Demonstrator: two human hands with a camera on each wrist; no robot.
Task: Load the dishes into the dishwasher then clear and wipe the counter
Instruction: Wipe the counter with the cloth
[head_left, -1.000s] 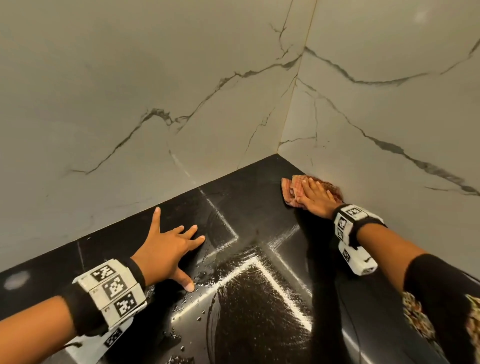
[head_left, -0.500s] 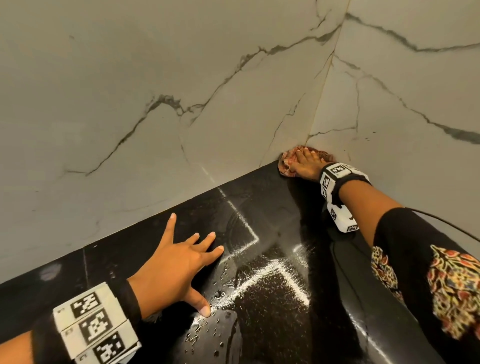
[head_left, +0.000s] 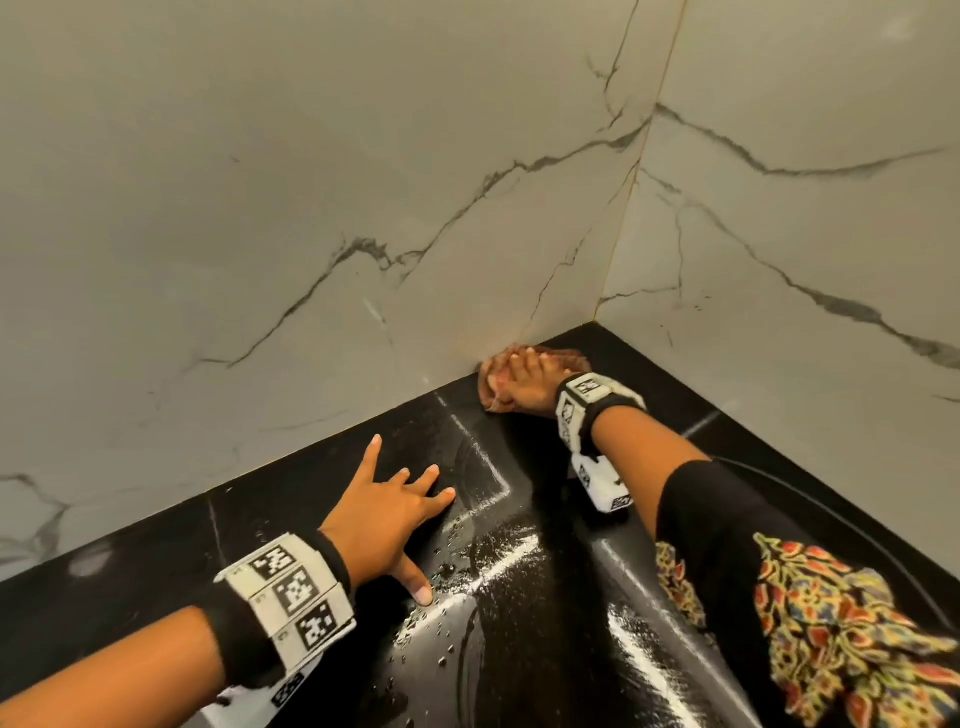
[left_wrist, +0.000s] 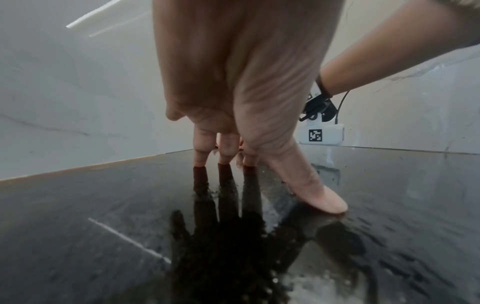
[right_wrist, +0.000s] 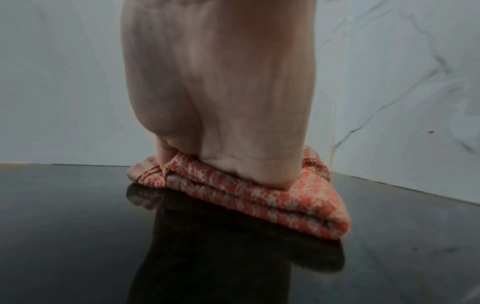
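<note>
Black polished stone, wet and streaked with light, forms the worktop (head_left: 291, 519) where a person leans into a corner lined with pale grey-veined marble wall panels (head_left: 260, 208). The right hand (head_left: 524, 382) lies flat, fingers extended, on top of a folded orange-and-white checked cloth (right_wrist: 246, 193), pressing it onto the worktop close to the corner, hard against the foot of the left wall panel; the right wrist view shows the palm bearing down on the cloth's folds, with the cloth's layered edge touching the stone. The left hand (head_left: 387, 512) is spread wide and holds nothing, its fingertips (left_wrist: 200, 158) and thumb planted on the bare worktop, well apart from the cloth. Water droplets (head_left: 441, 618) are scattered over the stone just beside the left thumb. Both wrists wear white bands printed with black square markers (head_left: 291, 592), and a black sleeve with a multicoloured pattern (head_left: 831, 623) covers the right upper arm.
</note>
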